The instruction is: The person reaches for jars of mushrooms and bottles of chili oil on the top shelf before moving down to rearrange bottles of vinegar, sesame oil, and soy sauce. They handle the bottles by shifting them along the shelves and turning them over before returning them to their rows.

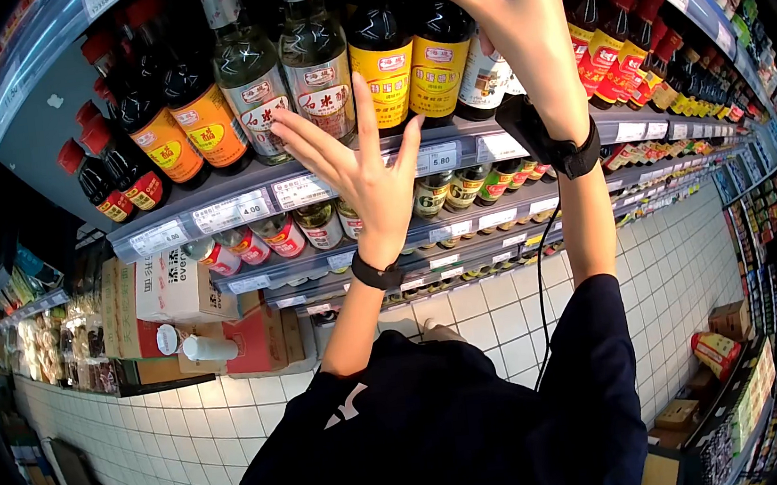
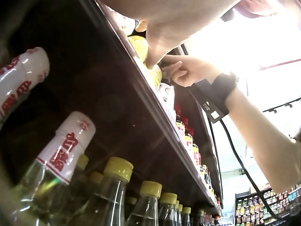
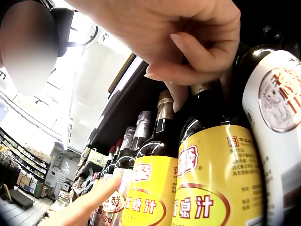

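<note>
My right hand (image 1: pixel 522 25) grips the neck of a dark sauce bottle with a yellow label (image 1: pixel 441 62), upright on the shelf. In the right wrist view its fingers (image 3: pixel 204 59) curl round that bottle's top, partly hiding the cap. A matching yellow-label bottle (image 1: pixel 383 77) stands to its left, and a white-label bottle (image 1: pixel 483 81) to its right. My left hand (image 1: pixel 371 187) is spread with straight fingers before the shelf front. Its fingers overlap a clear vinegar bottle (image 1: pixel 314 75) and the left yellow-label bottle in the head view.
Orange-label bottles (image 1: pixel 210 124) stand on the left and red-label bottles (image 1: pixel 610 49) on the right. Price tags line the shelf edge (image 1: pixel 284 197). Lower shelves hold several more bottles. Cartons (image 1: pixel 176 288) are stacked at left on the tiled floor (image 1: pixel 472 314). A cable (image 1: pixel 544 311) hangs from the right wrist.
</note>
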The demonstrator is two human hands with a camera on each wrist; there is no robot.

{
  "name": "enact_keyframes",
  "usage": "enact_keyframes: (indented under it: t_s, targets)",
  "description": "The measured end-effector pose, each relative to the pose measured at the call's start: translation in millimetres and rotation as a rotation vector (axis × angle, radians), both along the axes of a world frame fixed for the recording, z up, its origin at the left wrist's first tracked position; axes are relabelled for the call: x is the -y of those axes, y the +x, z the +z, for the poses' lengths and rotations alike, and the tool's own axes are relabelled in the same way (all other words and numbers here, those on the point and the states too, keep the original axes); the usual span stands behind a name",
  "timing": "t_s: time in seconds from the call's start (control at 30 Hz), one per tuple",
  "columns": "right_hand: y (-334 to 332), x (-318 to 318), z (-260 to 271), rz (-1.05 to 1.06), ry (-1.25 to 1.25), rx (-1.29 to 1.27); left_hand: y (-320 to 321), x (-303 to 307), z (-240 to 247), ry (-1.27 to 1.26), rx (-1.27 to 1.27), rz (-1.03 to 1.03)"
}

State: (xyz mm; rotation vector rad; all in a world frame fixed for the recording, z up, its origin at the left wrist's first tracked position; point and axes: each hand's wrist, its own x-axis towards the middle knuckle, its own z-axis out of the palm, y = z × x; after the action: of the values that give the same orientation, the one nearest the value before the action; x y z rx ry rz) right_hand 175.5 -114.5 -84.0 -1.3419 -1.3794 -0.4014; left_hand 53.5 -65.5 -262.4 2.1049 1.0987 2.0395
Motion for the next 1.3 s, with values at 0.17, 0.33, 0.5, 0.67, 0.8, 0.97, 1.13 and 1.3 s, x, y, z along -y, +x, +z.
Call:
enact_keyframes:
  t_s: [0.17,0.33,0.5,0.67,0.8,0.97,1.13,1.3]
  targets:
    - [4.3,0.4,1.0,0.016,-0.072,0.019,17.5,8.8,0.1,0.018,0.028,-0.103]
    - [6.2,1.9,-1.3,0.113,-0.099,-0.006,27.2,10.1,-1.1,0.043,0.014,-0.066]
    - [7.3,1.9,-0.2,0.095,-0.100,0.009,31.9,10.8,-2.1,0.041,-0.004,-0.023]
    - [12.9,-0.5,-1.6,0.105,-0.071,0.047,33.9,8.9,-3.0,0.049,-0.026,0.010]
    - [15.6,-0.8,-0.3,0.145,-0.067,0.058,35.2,7.8,-4.4,0.049,-0.042,0.034]
    - [-4.5,16.6,13.7,0.071,-0.152,-0.014,35.9,7.6,-4.6,0.052,-0.049,0.041]
    - [-6.3,17.6,20.3,0.108,-0.303,-0.195,36.3,7.7,-4.0,0.048,-0.038,0.031]
    - [0.5,16.6,3.3,0.126,-0.118,0.042,36.8,7.6,-4.3,0.048,-0.046,0.038]
